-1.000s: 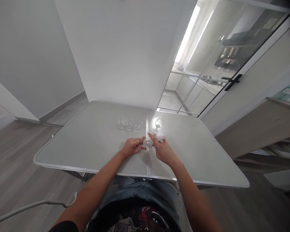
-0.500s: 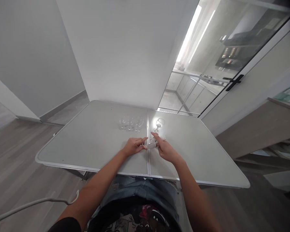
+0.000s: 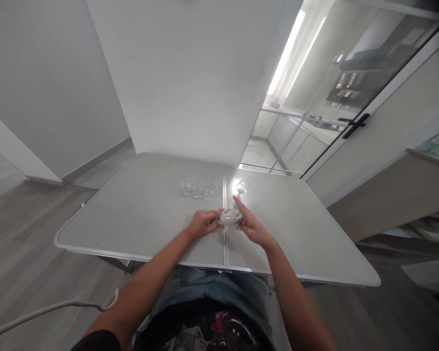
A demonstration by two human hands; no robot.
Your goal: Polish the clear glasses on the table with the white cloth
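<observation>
My left hand (image 3: 204, 223) is closed on the stem and foot end of a clear wine glass (image 3: 227, 218), held tilted on its side over the table's centre seam. The bowl points right. My right hand (image 3: 255, 228) grips a white cloth (image 3: 237, 220) at the bowl's mouth, its thumb stretched forward; how far the cloth reaches inside cannot be made out. Just beyond my right hand, another stemmed glass (image 3: 243, 186) stands upright in a bright reflection. To the left, several clear stemmed glasses (image 3: 198, 187) stand close together.
The pale folding table (image 3: 131, 209) has a metal-edged seam down its middle. A white wall (image 3: 183, 83) rises behind it. At the right are a glazed door with a black handle (image 3: 355, 126) and a shelf unit (image 3: 380, 190). A grey curved rod (image 3: 58, 305) crosses lower left.
My right hand and the cloth have shifted slightly right at the glass's mouth, and more of the bowl shows. My left hand stays nearly in place.
</observation>
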